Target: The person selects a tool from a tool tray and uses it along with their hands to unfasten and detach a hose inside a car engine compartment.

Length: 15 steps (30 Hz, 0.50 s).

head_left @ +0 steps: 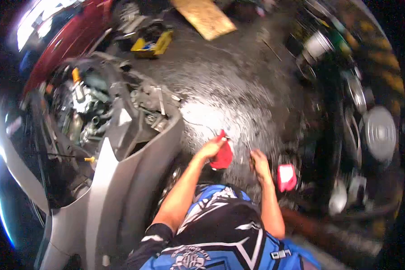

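My left hand (210,148) is closed on a red cloth (222,157), which hangs down below and to the right of the fingers. To its right, my right hand (260,164) has its fingers curled. A thin object seems to point up from those fingers, but blur hides what it is. The two hands are apart, in front of my torso and over the dark, shiny floor (238,90).
On the left stands a grey car fender (144,175) beside an open engine bay (90,108). A yellow tray (153,47) and a wooden board (207,20) lie ahead. At right are a red-and-white object (286,177) and a round grey part (380,133).
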Tool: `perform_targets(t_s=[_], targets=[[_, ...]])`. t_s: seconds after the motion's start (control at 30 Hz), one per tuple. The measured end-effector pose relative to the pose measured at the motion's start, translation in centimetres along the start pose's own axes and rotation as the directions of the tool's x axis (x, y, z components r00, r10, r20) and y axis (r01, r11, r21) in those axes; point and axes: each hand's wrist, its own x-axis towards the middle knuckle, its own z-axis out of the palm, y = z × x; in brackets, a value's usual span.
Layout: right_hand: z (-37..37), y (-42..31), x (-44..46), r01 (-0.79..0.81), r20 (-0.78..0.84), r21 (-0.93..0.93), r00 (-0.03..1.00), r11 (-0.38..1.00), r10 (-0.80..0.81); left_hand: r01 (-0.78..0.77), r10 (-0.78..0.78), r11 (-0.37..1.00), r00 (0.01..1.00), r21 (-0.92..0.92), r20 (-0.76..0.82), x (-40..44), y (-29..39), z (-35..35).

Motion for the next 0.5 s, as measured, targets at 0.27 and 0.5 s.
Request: perform_targets(t_s=[0.27, 0.5], targets=[[-1.6, -8.8, 11.9, -0.11, -0.022, -0.146, 0.994, 0.983, 0.107, -0.04, 0.084, 0.971, 0.98, 0.234, -0.183, 18.5, 9.8, -3.7], [-2.3, -16.0, 30.2, -0.077, 0.066, -0.239, 0.993, 0.968, 0.095, 0.066, -0.031, 0.994, 0.937, 0.091, -0.348, 25.5, 16.2, -12.3]])
